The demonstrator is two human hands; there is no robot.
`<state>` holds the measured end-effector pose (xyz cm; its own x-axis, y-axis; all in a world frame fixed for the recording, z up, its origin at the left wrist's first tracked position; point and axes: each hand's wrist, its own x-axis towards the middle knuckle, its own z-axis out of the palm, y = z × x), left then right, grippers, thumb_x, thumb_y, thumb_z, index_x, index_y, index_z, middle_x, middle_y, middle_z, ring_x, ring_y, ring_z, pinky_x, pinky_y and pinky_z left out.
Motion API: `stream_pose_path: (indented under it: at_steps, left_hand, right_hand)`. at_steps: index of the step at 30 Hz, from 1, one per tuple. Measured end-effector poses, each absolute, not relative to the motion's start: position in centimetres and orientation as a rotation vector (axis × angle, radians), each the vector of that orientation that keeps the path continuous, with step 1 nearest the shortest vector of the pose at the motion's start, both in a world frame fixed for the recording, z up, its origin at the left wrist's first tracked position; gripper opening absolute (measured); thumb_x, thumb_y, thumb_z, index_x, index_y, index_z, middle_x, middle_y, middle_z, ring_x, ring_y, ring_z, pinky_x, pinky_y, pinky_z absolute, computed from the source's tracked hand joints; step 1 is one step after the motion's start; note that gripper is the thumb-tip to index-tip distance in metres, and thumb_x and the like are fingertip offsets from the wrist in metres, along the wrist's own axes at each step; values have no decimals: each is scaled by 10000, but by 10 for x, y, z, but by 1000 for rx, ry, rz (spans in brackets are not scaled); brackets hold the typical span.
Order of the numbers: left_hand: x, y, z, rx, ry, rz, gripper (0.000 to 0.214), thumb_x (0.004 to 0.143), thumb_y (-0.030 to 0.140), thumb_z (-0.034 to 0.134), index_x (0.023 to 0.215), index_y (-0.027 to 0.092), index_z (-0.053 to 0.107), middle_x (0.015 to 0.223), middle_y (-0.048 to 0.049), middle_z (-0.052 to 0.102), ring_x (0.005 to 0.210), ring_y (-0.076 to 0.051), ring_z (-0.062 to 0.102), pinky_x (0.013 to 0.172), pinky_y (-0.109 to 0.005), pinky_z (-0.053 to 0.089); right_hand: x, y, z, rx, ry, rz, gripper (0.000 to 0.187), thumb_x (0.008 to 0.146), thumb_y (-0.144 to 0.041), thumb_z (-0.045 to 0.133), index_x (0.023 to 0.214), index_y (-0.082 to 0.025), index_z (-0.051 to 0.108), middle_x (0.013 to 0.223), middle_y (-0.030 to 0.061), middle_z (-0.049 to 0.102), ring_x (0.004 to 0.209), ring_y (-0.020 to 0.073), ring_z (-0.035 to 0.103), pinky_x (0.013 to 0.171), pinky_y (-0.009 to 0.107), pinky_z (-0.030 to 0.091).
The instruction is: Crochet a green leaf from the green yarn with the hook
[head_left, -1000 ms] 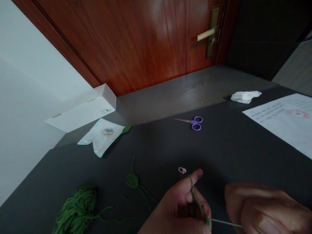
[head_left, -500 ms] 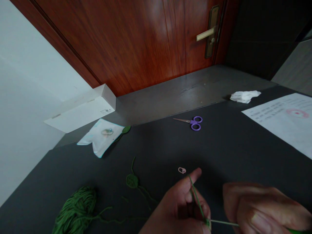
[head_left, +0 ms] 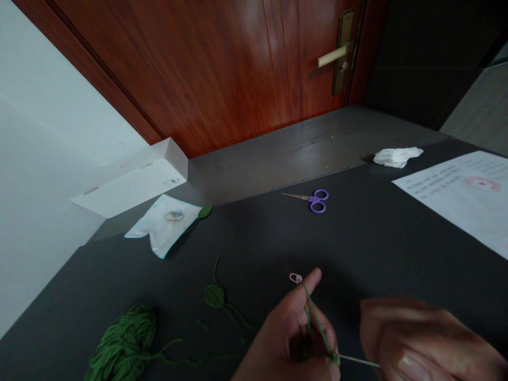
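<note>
My left hand [head_left: 296, 338] is closed at the bottom centre, pinching a small green crochet piece [head_left: 334, 357] between thumb and fingers. A strand of green yarn [head_left: 316, 317] runs from that piece up over the raised index finger. To the right, my right hand [head_left: 424, 338] is closed around a crochet hook, its thin metal shaft [head_left: 357, 361] reaching left to the green stitches. The hook's tip is hidden at the yarn. Just beyond the left index finger lies a pink stitch marker [head_left: 296, 278].
A green yarn skein [head_left: 123, 344] lies at the lower left, near a round crocheted piece [head_left: 215, 296]. Purple-handled scissors [head_left: 317, 201] rest farther back. A white pouch [head_left: 170, 222], a white box [head_left: 135, 182], crumpled tissue [head_left: 397, 156] and a printed sheet [head_left: 456, 196] lie around.
My left index finger has shifted slightly left and up, closer to the stitch marker. Both hands and the hook have moved slightly left; the yarn stays over the finger.
</note>
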<state>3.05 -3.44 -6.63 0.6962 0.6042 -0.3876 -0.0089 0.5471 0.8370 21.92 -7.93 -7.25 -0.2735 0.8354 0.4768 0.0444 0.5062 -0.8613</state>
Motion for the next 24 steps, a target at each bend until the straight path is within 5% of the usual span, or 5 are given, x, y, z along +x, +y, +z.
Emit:
stream_pose_path:
  at_steps: [13, 24]
  left_hand:
    - [32, -35, -54, 1171, 772, 422, 916, 646, 119, 632, 1497, 157, 296, 752, 28, 560, 608, -86, 442, 615, -262, 344]
    - [34, -35, -39, 1179, 865, 411, 895, 662, 130, 631, 1491, 146, 293, 779, 31, 554, 637, -98, 450, 641, -277, 344]
  right_hand:
    - [223, -78, -70, -765, -1690, 951, 488, 1025, -421, 322, 626, -214, 513, 543, -3, 527, 500, 123, 517, 482, 240, 406]
    - [221, -81, -83, -896, -1160, 1554, 531, 984, -490, 402, 595, -184, 594, 617, 25, 555, 588, 146, 531, 555, 267, 423]
